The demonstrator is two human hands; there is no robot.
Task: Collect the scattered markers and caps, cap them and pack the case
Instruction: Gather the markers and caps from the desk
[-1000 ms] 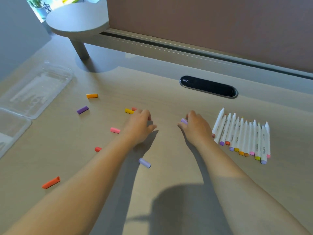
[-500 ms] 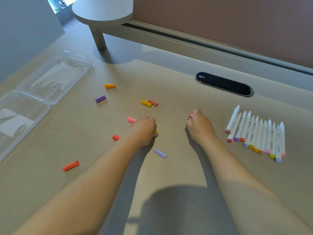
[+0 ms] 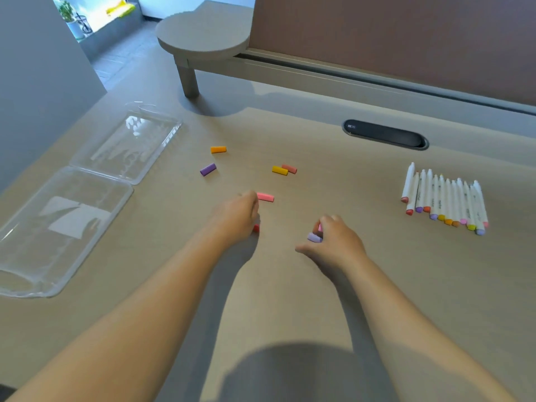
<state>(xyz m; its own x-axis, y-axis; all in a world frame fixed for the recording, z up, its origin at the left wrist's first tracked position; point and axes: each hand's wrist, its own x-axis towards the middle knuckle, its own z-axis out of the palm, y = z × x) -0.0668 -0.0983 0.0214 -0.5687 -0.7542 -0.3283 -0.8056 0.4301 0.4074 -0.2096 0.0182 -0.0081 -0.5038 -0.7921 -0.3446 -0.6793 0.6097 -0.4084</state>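
Caps [image 3: 280, 170] scattered | left hand [image 3: 236, 217] fingers curled over red cap [image 3: 256, 227] | right hand [image 3: 336, 242] pinching lilac cap [image 3: 314, 237]

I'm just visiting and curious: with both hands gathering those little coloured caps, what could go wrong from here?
Three likely slips:
1. The right hand already pinches a lilac cap and something pink; adding more could spill them.
2. The caps look round, so a nudged pink cap may roll off.
3. The markers lie close together; a careless reach could scatter them.
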